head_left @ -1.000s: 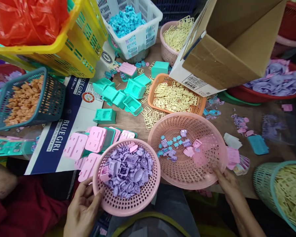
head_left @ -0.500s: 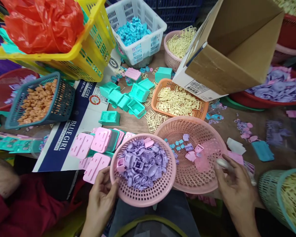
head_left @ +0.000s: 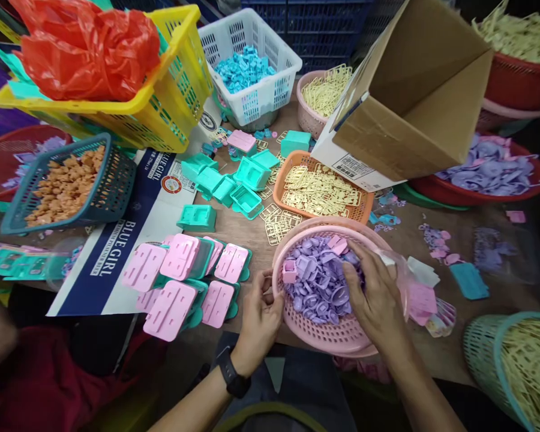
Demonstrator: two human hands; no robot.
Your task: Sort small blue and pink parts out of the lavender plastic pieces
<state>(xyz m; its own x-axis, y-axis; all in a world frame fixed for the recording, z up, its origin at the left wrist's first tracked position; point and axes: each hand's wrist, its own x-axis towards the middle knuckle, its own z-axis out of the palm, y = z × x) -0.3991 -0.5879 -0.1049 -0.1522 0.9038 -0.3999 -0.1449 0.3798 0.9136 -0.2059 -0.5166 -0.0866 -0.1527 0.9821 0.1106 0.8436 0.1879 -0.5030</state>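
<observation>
My left hand [head_left: 261,315], with a dark watch [head_left: 232,373] on the wrist, grips the left rim of a small pink perforated basket [head_left: 303,333]. Purple plastic toy parts [head_left: 312,291] and a few pink ones fill it. The small basket sits over the larger pink basket [head_left: 398,270], hiding most of that one. My right hand [head_left: 375,303] reaches over the right side of the small basket, thumb and forefinger apart among the purple parts. Its other fingertips are hidden.
Pink-lidded turquoise boxes [head_left: 171,312] stand left, by a flattened carton [head_left: 78,294]. Behind are an orange basket [head_left: 276,192] of cream frames and an open cardboard box [head_left: 387,132]. A green basket [head_left: 481,354] stands right; another person's sleeve [head_left: 49,378] shows lower left.
The small basket has moved right, over the larger basket, with my left hand on it. My right hand has moved left from the large basket's right edge to the purple parts.
</observation>
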